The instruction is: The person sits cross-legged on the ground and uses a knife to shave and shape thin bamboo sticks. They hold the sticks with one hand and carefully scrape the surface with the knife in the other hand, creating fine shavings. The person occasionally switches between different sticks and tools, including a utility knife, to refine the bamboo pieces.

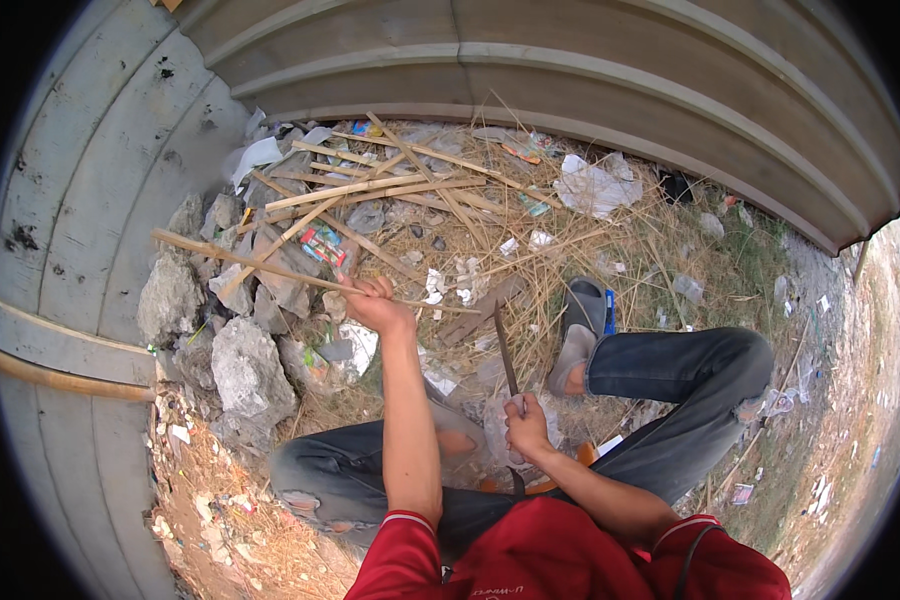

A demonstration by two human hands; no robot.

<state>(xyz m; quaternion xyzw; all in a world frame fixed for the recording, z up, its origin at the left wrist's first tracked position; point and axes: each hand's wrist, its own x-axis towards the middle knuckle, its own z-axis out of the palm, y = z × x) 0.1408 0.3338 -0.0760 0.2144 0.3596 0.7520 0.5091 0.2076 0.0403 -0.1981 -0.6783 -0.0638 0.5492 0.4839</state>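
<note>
My left hand (377, 305) is closed around a long thin bamboo strip (225, 255). The strip slants from the rocks on the left to a thinner end near the middle of the view. In my right hand (530, 430) is the handle of a long knife (507, 360), its narrow dark blade pointing away from me. The blade tip lies close to the strip's right end; whether they touch I cannot tell. Beyond my left hand, several cut bamboo strips (375, 188) lie crossed in a loose pile on the ground.
Big grey rocks (245, 365) are heaped to the left, beside a pale panel wall (100, 190). A ribbed metal wall (570, 75) closes off the far side. Dry straw, shavings and litter, including a white plastic sheet (595, 188), cover the ground. My bent legs (680, 375) frame the work area.
</note>
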